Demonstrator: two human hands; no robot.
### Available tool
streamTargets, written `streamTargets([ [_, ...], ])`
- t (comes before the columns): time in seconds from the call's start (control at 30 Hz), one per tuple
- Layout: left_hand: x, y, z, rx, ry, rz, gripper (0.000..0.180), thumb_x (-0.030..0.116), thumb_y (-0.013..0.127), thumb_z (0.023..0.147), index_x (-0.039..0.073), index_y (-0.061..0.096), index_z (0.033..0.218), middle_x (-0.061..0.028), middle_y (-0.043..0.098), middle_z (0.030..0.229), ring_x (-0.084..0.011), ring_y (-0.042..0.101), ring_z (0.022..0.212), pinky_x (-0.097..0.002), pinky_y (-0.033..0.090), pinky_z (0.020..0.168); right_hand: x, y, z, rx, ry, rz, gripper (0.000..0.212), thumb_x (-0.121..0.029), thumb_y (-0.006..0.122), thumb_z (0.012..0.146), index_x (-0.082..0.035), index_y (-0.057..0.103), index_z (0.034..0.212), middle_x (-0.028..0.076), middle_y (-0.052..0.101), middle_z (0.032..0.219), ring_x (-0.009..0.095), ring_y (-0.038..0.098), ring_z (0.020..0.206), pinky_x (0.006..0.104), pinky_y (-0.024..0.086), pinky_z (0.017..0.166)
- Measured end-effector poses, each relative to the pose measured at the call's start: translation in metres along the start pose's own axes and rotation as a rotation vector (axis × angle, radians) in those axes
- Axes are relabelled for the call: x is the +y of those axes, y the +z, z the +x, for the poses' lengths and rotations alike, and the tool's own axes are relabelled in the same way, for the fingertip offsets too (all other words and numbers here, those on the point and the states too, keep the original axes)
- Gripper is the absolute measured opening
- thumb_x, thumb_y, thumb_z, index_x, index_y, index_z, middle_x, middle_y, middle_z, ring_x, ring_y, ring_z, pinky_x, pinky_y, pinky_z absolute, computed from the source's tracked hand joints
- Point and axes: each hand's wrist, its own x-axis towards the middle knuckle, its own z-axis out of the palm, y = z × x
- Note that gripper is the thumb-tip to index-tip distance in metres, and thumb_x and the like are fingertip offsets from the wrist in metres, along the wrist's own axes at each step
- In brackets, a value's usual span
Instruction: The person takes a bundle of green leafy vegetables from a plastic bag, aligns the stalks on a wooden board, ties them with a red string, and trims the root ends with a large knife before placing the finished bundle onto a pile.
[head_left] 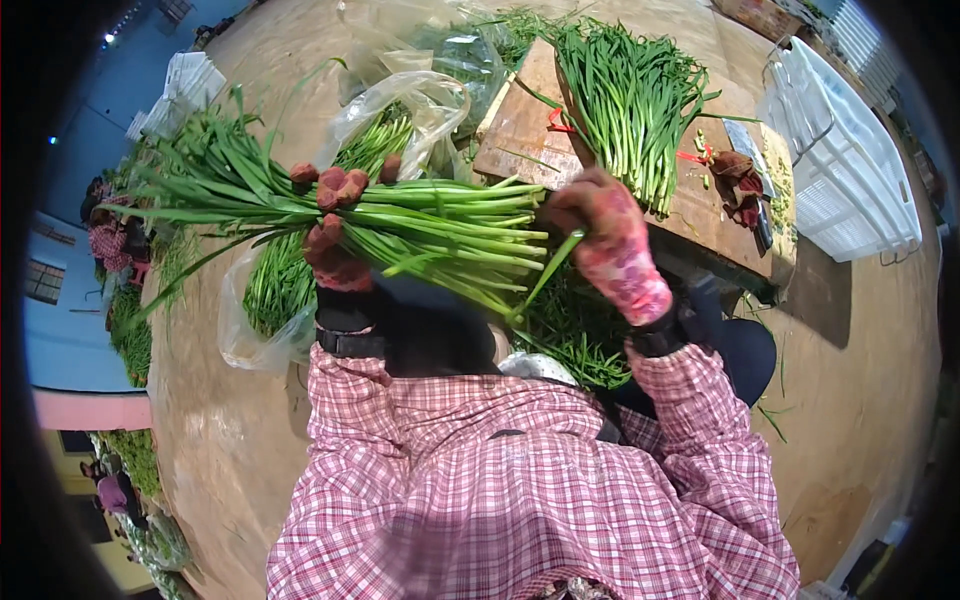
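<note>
My left hand, in a stained reddish glove, is wrapped round a thick bunch of garlic chives. The leaves fan out to the left and the pale stem ends point right. Close to those ends is my right hand, in a pink patterned glove, its fingers curled and a little blurred. Just under its fingers a single stalk slants down out of the bunch; whether the fingers pinch it is hidden.
Ahead stands a wooden board bearing another bunch of chives, red ties and a knife. A white plastic crate is at the right. Plastic bags of greens lie left; loose greens lie below my hands.
</note>
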Motion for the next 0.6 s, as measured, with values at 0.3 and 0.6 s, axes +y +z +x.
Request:
streamTargets([
  [0.3,-0.006,-0.017,-0.006,-0.065,0.039,-0.08,0.053,0.003,0.068,0.072,0.023,0.047,0.117,0.0078,0.054,0.088,-0.013,0.054,0.092,-0.0537,0.014,0.115,-0.005,0.004,-0.021,-0.235,0.686,1.024,0.039,-0.027,0.067,0.085,0.003,0.059,0.109,0.009,0.064,0.101,0.013,0.059,0.094,0.026,0.046,0.081],
  [0.6,-0.006,-0.028,-0.011,-0.236,0.048,-0.095,0.048,0.016,0.064,0.079,0.018,0.043,0.122,-0.0019,0.061,0.111,-0.0235,0.051,0.117,-0.0499,0.016,0.115,-0.001,0.008,-0.023,0.122,1.044,1.253,0.02,-0.014,0.058,0.089,-0.003,0.065,0.104,0.007,0.067,0.097,0.018,0.064,0.088,0.0294,0.051,0.08],
])
